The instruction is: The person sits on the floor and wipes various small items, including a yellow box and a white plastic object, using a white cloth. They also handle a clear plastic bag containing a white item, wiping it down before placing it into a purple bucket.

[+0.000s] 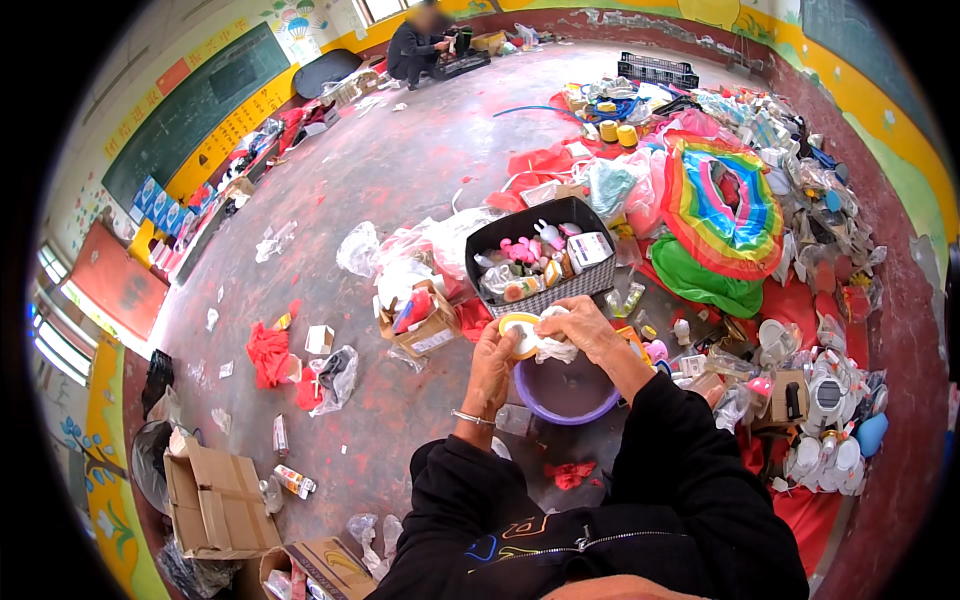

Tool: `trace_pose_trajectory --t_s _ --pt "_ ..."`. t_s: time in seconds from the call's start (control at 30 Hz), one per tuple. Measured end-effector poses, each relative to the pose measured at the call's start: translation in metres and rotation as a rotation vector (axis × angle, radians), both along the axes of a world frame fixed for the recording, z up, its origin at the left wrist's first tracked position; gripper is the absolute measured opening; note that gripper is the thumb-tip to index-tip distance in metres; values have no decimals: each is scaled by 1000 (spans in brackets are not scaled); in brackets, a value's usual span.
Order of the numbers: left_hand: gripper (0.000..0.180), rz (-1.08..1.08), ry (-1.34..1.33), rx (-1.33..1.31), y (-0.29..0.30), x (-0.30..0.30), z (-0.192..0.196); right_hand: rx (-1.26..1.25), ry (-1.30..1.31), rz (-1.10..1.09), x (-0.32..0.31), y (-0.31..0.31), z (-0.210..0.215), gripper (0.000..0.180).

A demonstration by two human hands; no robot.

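My left hand [489, 367] grips a round white disc with a yellow rim [521, 337], tilted up in front of me. In my right hand [592, 332] is a crumpled white cloth [557, 349], close against the disc's right edge. Both hands are above a purple basin [568, 420] on the floor, which holds murky liquid. Just beyond them stands a dark woven basket [545, 298] with pink toys, small boxes and other items in it. The palm side of my right hand is hidden.
A heap of mixed goods lies along the right wall, with a rainbow-striped round item [683, 220] and a green bag [705, 283]. Cardboard boxes [218, 500] stand at lower left. An open carton [437, 332] is left of the basket. Another person [412, 52] crouches far off.
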State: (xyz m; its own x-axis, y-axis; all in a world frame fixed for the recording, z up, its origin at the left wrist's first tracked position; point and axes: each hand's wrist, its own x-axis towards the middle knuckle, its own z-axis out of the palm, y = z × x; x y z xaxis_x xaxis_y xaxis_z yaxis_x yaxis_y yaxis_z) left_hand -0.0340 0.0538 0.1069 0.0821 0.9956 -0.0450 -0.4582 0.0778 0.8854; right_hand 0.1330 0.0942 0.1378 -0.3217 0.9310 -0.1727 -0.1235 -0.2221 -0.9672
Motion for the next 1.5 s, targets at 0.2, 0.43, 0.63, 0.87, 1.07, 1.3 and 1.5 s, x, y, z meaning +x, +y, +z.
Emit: trace_pose_trajectory --t_s 0.2,0.43,0.63,0.87,1.07,1.3,1.5 --pt "30 29 284 83 5 -6 -13 103 -181 -3 2 1 3 25" --pt "26 -12 366 78 3 -12 -3 285 -360 35 6 1 7 26" --pt "37 -42 -144 -144 5 -12 -6 28 175 -341 16 19 -2 18" --pt "35 -32 -259 -219 6 -4 -12 337 272 -443 -3 2 13 17" --pt "36 -141 -355 -186 4 -7 -26 1013 -408 -416 -13 9 0 28" --pt "29 -46 -115 52 1 8 -9 370 56 -590 17 33 -13 30" --pt "34 156 364 281 1 7 -12 718 -282 -325 10 5 13 25"
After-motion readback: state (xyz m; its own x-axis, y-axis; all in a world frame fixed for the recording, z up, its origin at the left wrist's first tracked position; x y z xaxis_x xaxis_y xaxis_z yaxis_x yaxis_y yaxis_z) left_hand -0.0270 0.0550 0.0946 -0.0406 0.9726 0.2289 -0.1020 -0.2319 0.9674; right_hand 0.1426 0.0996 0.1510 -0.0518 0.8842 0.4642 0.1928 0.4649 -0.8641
